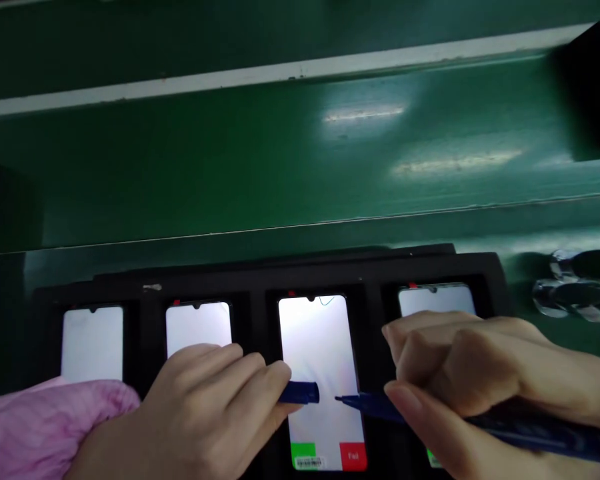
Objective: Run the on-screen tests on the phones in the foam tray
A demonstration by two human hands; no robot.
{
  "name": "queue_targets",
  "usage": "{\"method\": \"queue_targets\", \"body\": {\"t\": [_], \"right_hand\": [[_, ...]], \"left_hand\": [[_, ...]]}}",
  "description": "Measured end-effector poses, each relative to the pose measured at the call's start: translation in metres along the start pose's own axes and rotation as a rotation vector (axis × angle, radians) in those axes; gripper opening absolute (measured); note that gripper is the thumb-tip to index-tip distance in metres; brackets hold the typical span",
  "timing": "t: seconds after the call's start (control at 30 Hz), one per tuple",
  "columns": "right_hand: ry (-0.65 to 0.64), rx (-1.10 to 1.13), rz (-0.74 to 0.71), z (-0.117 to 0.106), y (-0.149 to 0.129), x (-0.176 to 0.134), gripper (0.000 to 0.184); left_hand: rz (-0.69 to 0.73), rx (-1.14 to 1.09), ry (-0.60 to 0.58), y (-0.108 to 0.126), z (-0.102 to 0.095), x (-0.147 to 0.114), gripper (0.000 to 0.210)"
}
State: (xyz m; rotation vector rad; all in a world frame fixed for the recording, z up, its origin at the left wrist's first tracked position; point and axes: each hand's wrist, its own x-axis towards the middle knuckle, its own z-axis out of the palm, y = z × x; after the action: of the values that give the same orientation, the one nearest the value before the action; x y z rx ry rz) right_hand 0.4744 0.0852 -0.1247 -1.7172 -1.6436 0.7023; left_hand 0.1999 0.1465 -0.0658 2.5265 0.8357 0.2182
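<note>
Hands hide 2 lit screens' (199,327) lower halves; pen (520,430) runs off-frame.

Head camera looking forward and down, sitting very close over hands; facing black tray (260,280) on green counter (260,167); single view only, nothing shared.

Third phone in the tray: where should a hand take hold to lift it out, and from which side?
Judging by its pose, grip the third phone by its long side edges, from above: it lies flat, screen up, in the black tray, and both hands cover its lower half.
</note>
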Motion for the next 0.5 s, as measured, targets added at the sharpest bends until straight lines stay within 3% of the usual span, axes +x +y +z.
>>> {"method": "queue_targets", "body": {"t": [0.2, 0.33, 0.43, 0.5], "right_hand": [[0.045, -0.060, -0.016, 0.006, 0.024, -0.009, 0.042], [0.032, -0.108, 0.010, 0.021, 0.023, -0.026, 0.044], [-0.046, -0.121, 0.001, 0.030, 0.013, -0.037, 0.048], [-0.108, -0.112, -0.034, 0.021, 0.014, -0.042, 0.052]], "left_hand": [[0.012, -0.059, -0.025, 0.005, 0.003, -0.008, 0.019], [0.088, -0.047, -0.025, 0.007, 0.004, -0.009, 0.014], [0.180, 0.047, 0.047, 0.007, 0.006, -0.009, 0.015], [0.240, 0.102, 0.114, 0.005, 0.008, -0.008, 0.019]]}}
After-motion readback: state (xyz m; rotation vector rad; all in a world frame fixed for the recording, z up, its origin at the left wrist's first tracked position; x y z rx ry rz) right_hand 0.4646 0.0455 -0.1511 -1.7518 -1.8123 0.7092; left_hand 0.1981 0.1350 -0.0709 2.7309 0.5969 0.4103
